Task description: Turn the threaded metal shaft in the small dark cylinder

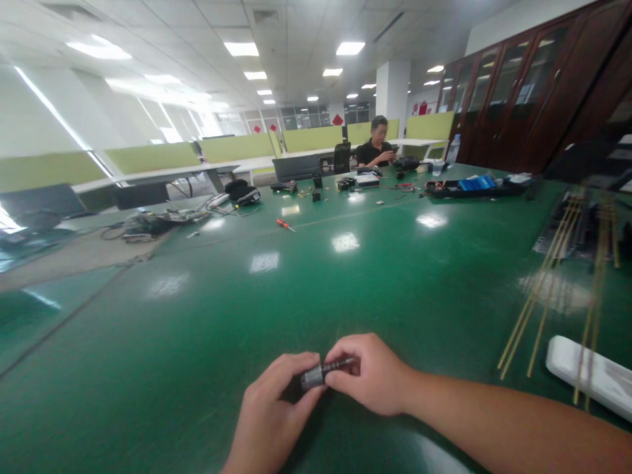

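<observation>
Low in the head view, both hands meet over the green tabletop (197, 342). My left hand (276, 408) is closed around a small grey metal cylinder (312, 378), thumb and fingers on opposite sides of it. A dark, ridged shaft (336, 366) extends from the cylinder's right end. On that shaft, my right hand (372, 374) is closed in a pinch, its fingertips close to the left hand's. The cylinder and shaft lie nearly level, the right end slightly higher. My fingers hide part of both.
Thin yellowish sticks (538, 289) and a white case (592, 378) lie to the right. A red screwdriver (284, 224) is farther off. Tools, a black tray (478, 193) and cables line the far side, where a person (378, 148) sits.
</observation>
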A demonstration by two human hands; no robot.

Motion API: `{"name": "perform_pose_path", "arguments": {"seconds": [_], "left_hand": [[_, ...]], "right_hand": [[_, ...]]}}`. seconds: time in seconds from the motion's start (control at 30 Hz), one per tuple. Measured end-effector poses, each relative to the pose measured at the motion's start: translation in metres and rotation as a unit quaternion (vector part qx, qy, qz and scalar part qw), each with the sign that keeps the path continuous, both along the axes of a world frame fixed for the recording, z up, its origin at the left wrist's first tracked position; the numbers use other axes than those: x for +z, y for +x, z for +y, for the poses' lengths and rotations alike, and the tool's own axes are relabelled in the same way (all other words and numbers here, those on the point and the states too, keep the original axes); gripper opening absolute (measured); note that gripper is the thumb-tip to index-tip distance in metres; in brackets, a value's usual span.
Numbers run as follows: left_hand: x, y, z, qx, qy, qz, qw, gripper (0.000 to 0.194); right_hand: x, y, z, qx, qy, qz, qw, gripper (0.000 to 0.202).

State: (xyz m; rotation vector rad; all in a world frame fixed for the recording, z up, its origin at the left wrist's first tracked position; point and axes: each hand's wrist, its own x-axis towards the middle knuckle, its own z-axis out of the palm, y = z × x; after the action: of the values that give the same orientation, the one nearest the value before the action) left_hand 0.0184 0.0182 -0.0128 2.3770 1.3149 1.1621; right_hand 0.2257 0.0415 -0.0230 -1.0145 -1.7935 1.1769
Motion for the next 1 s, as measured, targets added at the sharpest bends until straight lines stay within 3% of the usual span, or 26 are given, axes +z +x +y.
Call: {"name": "perform_pose_path", "arguments": {"seconds": [1.0], "left_hand": [[-0.0008, 0.003, -0.0045, 0.005, -0.027, -0.034, 0.999, 0.022]], "right_hand": [[0.0106, 0.003, -0.0039, -0.008, -0.018, -0.016, 1.0, 0.01]]}}
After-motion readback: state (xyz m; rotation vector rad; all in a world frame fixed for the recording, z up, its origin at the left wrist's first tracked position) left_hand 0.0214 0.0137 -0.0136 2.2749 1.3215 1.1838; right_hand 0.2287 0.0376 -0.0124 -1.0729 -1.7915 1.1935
